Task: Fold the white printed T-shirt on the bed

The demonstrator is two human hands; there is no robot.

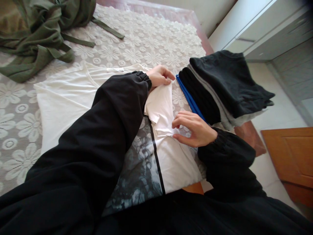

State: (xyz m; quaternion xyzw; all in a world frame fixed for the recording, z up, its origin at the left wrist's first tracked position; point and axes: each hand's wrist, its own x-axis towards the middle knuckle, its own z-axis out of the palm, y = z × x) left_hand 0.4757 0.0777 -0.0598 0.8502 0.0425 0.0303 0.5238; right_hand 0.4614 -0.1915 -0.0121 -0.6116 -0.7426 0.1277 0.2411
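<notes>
A white T-shirt [65,101] with a dark grey print [137,173] and a black stripe lies spread on the table, partly covered by my left sleeve. Its short sleeve [160,101] is folded inward over the body of the shirt. At the far end of that sleeve, my left hand [160,75] pinches the fabric between thumb and fingers. My right hand [195,129] is beside the sleeve's near end, thumb and fingers apart and curved, with the fingertips at the white cloth; whether they press on it I cannot tell.
A stack of folded clothes [225,81], dark grey, light grey, black and blue, sits right of my hands near the table's edge. An olive-green bag or garment with straps [49,29] lies at the far left. Floral lace cloth [151,42] covers the table. A wooden door [290,153] stands at right.
</notes>
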